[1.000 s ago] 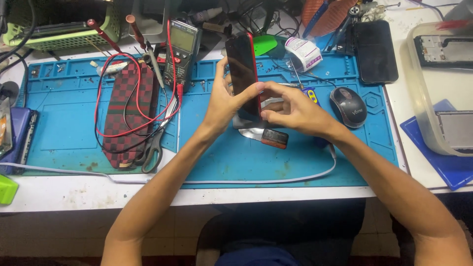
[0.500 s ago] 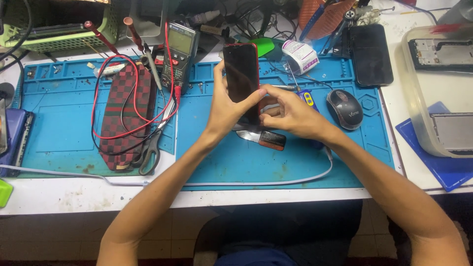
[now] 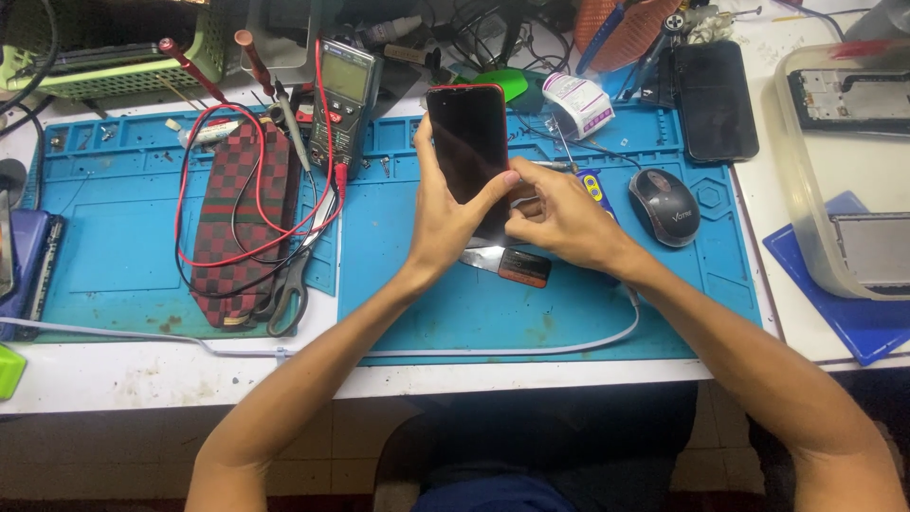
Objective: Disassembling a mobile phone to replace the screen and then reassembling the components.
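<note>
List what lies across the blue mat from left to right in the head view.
Checkered pouch → scissors → multimeter → left hand holding the red-edged phone → right hand → computer mouse → black phone.

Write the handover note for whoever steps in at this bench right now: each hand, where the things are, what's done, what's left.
Left hand: grips the red-edged phone, held upright over the blue mat, dark screen toward the camera.
Right hand: at the phone's lower right edge, fingers curled; whether it holds a tool cannot be told.
On the mat: a small black and orange tool under the hands, mouse to the right, scissors and checked pouch to the left, multimeter behind.
Done: phone lifted off the mat.
Left: phone looks closed; whatever work on its lower edge is unfinished.
</note>
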